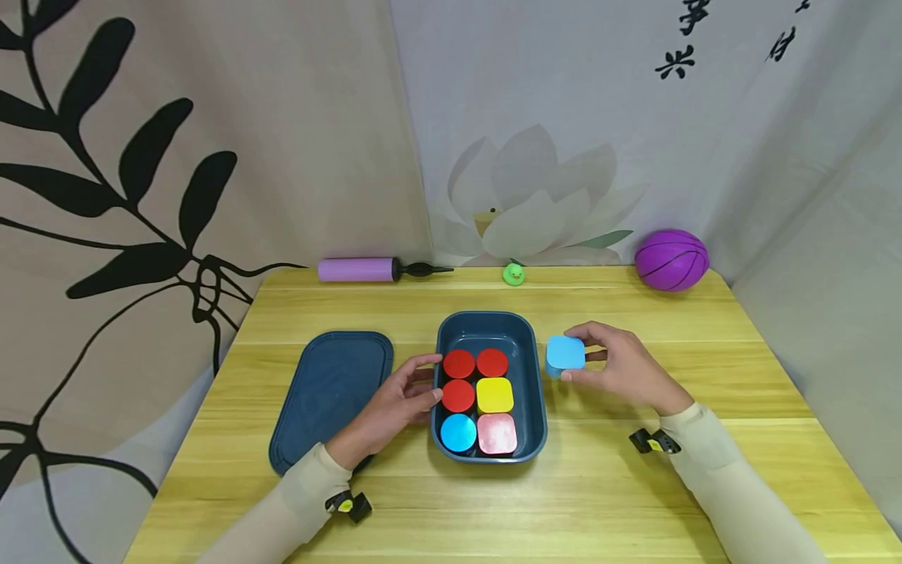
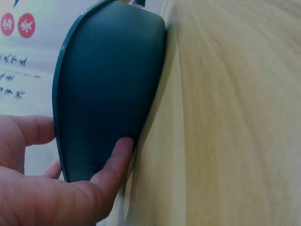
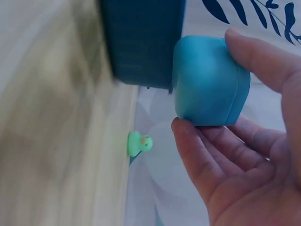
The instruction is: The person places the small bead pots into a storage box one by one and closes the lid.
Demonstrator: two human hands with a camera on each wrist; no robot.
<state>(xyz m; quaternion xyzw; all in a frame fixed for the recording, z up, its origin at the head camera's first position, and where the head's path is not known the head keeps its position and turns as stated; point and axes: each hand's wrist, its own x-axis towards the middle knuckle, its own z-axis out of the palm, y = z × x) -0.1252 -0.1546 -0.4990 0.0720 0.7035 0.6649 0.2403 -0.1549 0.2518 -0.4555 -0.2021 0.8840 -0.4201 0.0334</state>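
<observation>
My right hand (image 1: pixel 623 364) pinches a small light-blue box (image 1: pixel 565 354) with rounded corners, between thumb and fingers, just right of a dark blue tray (image 1: pixel 539 392). In the right wrist view, this blue box (image 3: pixel 207 80) shows a seam near one end and hangs beside the tray wall (image 3: pixel 141 42). The left hand (image 1: pixel 395 403) touches the tray's left side, fingertips and thumb spread along it; the left wrist view shows them against the outer wall (image 2: pixel 108 89). Inside the tray stand three red round pieces (image 1: pixel 459 395), a yellow square one (image 1: pixel 495 395), a pink square one (image 1: pixel 496 434) and a blue round one (image 1: pixel 459 433).
A dark blue lid (image 1: pixel 331 384) lies left of the tray, partly beneath the left hand. Along the back edge are a purple hand pump (image 1: pixel 359 269), a green toy duck (image 1: pixel 514 274) and a purple ball (image 1: pixel 672 260). Printed curtains hang behind the wooden table (image 1: pixel 564 509).
</observation>
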